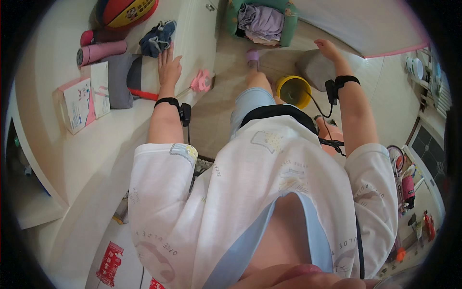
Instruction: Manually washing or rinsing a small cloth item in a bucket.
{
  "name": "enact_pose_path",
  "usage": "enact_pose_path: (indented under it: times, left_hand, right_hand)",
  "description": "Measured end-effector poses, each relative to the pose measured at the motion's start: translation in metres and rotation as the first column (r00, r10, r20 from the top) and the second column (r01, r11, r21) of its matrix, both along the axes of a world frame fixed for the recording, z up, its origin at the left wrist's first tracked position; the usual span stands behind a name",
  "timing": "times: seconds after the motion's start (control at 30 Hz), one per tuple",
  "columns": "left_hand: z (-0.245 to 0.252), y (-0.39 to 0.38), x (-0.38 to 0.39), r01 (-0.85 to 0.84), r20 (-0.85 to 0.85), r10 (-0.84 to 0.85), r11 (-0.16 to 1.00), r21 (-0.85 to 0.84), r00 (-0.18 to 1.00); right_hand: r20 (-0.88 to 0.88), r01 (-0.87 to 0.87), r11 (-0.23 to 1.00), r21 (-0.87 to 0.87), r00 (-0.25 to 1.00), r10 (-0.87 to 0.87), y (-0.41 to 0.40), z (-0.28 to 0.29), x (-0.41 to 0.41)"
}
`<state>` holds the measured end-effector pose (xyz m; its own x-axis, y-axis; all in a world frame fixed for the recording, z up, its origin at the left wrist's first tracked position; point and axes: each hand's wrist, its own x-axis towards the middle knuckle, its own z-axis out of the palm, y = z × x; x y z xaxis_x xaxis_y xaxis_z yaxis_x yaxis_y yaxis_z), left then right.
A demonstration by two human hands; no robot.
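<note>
My left hand point(169, 70) lies palm down with fingers stretched on the white cabinet top point(135, 121). Its fingertips reach the edge of a crumpled dark blue cloth point(157, 38), which is not gripped. Beside the wrist, a red handle point(143, 94) sticks out near a grey cushion-like block point(118, 81). My right hand point(327, 50) hangs in the air, loosely bent, with nothing visible in it. Just below and left of that hand, as seen, is a rounded grey stool point(315, 68). Each wrist wears a black strap with a small device.
A yellow bucket point(293, 77) stands on the floor by my legs. Beyond it, a green-edged seat point(290, 29) bears folded lilac cloth point(261, 21). The cabinet also carries a pink bottle point(103, 51), boxes point(77, 104) and a basketball point(126, 12). A cable point(317, 104) runs from my right wrist.
</note>
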<state>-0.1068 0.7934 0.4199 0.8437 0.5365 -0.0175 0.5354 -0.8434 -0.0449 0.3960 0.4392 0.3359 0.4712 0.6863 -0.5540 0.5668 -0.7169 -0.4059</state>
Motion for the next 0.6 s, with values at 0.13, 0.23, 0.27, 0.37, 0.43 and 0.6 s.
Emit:
enact_pose_path:
  times: [0.13, 0.23, 0.27, 0.37, 0.43, 0.6]
  left_hand:
    - [0.001, -0.001, -0.005, -0.002, -0.064, 0.002, 1.000, 0.004, 0.998]
    - [-0.002, -0.001, -0.005, 0.029, -0.053, -0.027, 0.999, 0.042, 0.998]
    - [-0.002, 0.000, -0.003, 0.045, -0.048, -0.043, 0.998, 0.041, 0.998]
    - [-0.002, -0.001, -0.006, 0.053, -0.041, -0.051, 0.998, 0.040, 0.998]
    - [-0.002, 0.000, -0.008, 0.024, -0.053, -0.020, 0.997, 0.067, 0.998]
    - [-0.006, 0.003, -0.006, 0.077, -0.012, -0.076, 0.994, 0.077, 0.997]
  right_hand:
    - [-0.114, 0.100, 0.988, 0.115, 0.990, -0.087, -0.023, 0.018, 0.015]
    - [-0.140, 0.288, 0.931, 0.223, 0.955, -0.262, -0.073, 0.016, 0.040]
    - [-0.135, 0.303, 0.927, 0.223, 0.951, -0.278, -0.091, 0.015, 0.047]
    - [-0.148, 0.505, 0.850, 0.148, 0.861, -0.486, -0.142, 0.012, 0.046]
    - [-0.162, 0.607, 0.791, 0.083, 0.791, -0.590, -0.167, 0.013, 0.036]
    - [-0.200, 0.739, 0.671, -0.057, 0.650, -0.733, -0.227, 0.003, -0.025]
